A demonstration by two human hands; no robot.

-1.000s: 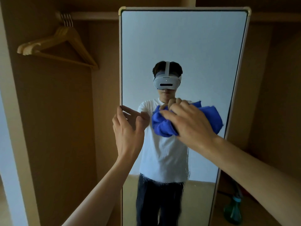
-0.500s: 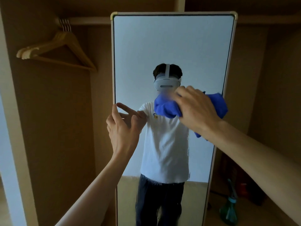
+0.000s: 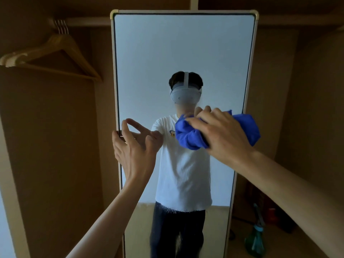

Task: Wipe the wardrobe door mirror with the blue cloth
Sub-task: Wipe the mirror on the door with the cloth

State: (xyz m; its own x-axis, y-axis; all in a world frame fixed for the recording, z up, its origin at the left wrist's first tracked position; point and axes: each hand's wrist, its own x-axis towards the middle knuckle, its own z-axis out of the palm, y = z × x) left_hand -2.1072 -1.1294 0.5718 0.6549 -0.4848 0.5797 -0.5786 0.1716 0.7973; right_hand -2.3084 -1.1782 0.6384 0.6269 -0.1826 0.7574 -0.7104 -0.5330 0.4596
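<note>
The mirror (image 3: 183, 53) stands upright in a pale frame and fills the middle of the view. The right hand (image 3: 221, 133) clutches the bunched blue cloth (image 3: 189, 136), its fingers curled over the wad and pressing it to the glass toward 3 o'clock of the mirror's centre, with a fold of the cloth reaching the right frame edge. The left hand (image 3: 134, 151) sits at 9 o'clock on the mirror, thumb against the left frame, fingers spread and loosely bent, grasping nothing. At 10 o'clock in the view, wooden hangers (image 3: 55, 51) hang from a rail (image 3: 83, 22). At 5 o'clock, a green spray bottle (image 3: 255, 241) stands on the wardrobe floor just right of the mirror
</note>
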